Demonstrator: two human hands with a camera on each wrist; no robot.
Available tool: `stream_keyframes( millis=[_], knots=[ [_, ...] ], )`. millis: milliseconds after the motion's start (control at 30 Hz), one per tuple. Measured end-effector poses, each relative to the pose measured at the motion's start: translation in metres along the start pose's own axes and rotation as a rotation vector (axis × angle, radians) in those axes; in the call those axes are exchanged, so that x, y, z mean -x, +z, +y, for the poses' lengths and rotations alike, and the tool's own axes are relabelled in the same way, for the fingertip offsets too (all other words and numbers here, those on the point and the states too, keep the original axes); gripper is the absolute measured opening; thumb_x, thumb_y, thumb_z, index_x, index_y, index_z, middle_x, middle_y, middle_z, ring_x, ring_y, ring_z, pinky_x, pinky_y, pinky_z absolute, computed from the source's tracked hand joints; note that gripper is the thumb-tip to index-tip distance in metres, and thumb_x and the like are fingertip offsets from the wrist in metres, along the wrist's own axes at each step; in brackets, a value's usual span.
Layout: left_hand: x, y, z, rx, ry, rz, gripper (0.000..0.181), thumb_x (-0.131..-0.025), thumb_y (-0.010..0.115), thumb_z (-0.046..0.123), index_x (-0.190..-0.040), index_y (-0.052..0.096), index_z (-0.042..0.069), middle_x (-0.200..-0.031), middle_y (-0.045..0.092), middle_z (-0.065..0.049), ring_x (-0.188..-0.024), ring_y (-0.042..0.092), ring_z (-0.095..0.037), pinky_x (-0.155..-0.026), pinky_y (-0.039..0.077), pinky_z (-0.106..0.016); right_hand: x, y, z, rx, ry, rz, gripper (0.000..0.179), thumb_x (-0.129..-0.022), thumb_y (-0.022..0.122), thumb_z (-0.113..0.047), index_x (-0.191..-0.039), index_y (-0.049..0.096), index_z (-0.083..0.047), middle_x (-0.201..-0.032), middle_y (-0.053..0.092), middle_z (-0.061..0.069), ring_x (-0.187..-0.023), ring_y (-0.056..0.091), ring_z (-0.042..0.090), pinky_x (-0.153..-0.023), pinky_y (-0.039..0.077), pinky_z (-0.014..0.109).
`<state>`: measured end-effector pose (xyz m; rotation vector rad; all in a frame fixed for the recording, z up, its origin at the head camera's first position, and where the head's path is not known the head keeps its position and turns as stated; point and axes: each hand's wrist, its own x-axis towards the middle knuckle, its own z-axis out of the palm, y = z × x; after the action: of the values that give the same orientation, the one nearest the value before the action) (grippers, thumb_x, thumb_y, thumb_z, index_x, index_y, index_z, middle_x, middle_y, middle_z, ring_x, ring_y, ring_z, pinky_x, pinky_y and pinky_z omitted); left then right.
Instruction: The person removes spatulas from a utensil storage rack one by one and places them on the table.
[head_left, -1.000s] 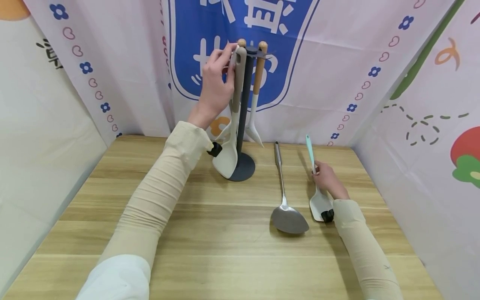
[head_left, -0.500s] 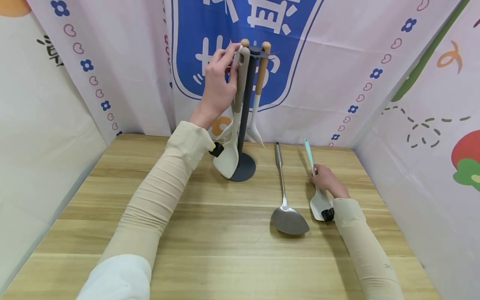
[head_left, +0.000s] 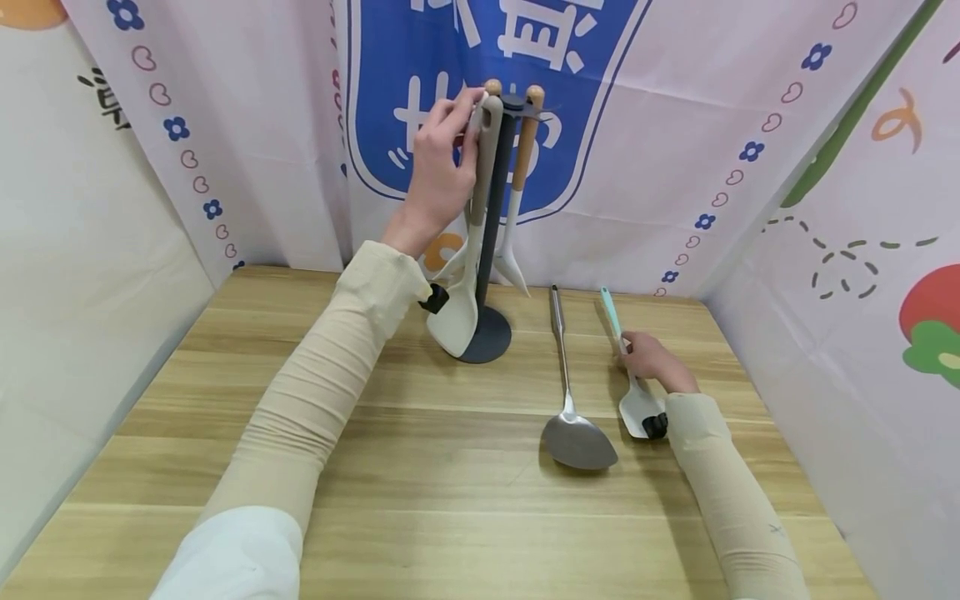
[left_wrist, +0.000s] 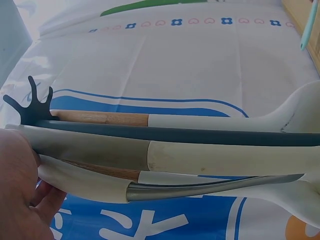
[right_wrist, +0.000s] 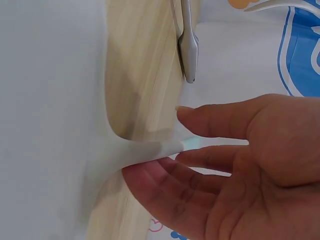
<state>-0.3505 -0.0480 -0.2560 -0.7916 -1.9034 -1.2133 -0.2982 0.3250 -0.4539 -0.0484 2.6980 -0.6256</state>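
- The left hand (head_left: 442, 167) pinched a cream-handled, metal-shafted utensil (left_wrist: 85, 182) near its end, beside the taupe-handled turner (head_left: 482, 183), likely because the prongs (left_wrist: 34, 95) of the utensil stand (head_left: 492, 200) sat there.
- The right hand (head_left: 651, 358) lay loosely spread under the neck of the mint-handled spatula (head_left: 636, 407), thumb clear, perhaps steadying it.
- Left of that, a steel wok spatula (head_left: 577, 442) rested on the wood-grained tabletop (head_left: 420, 500).
- Printed cloth (head_left: 285, 183) hung behind.

Turquoise-handled spatula (right_wrist: 50, 120) blurred, cropped in right wrist view, lower wooden handle (left_wrist: 122, 173) half-hidden

Wht spatula (head_left: 636, 408), teal hndl; steel utensil (left_wrist: 87, 185), wht hndl, beside stand (left_wrist: 200, 135).
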Motion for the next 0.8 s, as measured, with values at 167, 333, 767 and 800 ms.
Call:
stream_keyframes(
  millis=[167, 333, 767, 800],
  knots=[
    [0.001, 0.000, 0.000, -0.001, -0.011, -0.005, 0.041, -0.105, 0.051, 0.004, -0.145, 0.053, 0.000, -0.120, 0.057, -0.021, -0.105, 0.058, -0.023, -0.094, 0.053, -0.021, 0.002, -0.001, -0.002, -0.026, -0.003, -0.025, 0.062, -0.100, 0.052, -0.005, -0.152, 0.025, 0.016, -0.130, 0.055, 0.039, -0.107, 0.065, 0.040, -0.079, 0.062, 0.038],
    [0.001, 0.000, 0.001, 0.004, -0.018, -0.008, 0.041, -0.105, 0.051, 0.004, -0.145, 0.054, 0.001, -0.120, 0.057, -0.021, -0.107, 0.058, -0.022, -0.096, 0.054, -0.024, 0.002, -0.003, -0.005, -0.027, 0.011, -0.041, 0.063, -0.101, 0.053, -0.005, -0.152, 0.023, 0.017, -0.132, 0.052, 0.039, -0.102, 0.065, 0.037, -0.077, 0.062, 0.037],
    [0.002, -0.001, 0.001, 0.006, -0.009, -0.002, 0.041, -0.105, 0.052, 0.005, -0.146, 0.053, 0.001, -0.120, 0.058, -0.021, -0.103, 0.057, -0.021, -0.091, 0.052, -0.020, 0.009, -0.015, -0.014, 0.029, -0.024, -0.028, 0.065, -0.103, 0.053, -0.014, -0.152, 0.024, 0.017, -0.143, 0.042, 0.043, -0.108, 0.065, 0.044, -0.084, 0.061, 0.040],
    [0.002, -0.001, 0.002, 0.007, -0.018, -0.005, 0.041, -0.105, 0.051, 0.005, -0.146, 0.053, 0.002, -0.121, 0.058, -0.021, -0.103, 0.057, -0.021, -0.091, 0.052, -0.020, 0.010, -0.016, -0.015, 0.033, -0.038, -0.027, 0.065, -0.102, 0.053, -0.014, -0.152, 0.024, 0.018, -0.143, 0.041, 0.044, -0.107, 0.066, 0.044, -0.084, 0.061, 0.040]
  ],
)
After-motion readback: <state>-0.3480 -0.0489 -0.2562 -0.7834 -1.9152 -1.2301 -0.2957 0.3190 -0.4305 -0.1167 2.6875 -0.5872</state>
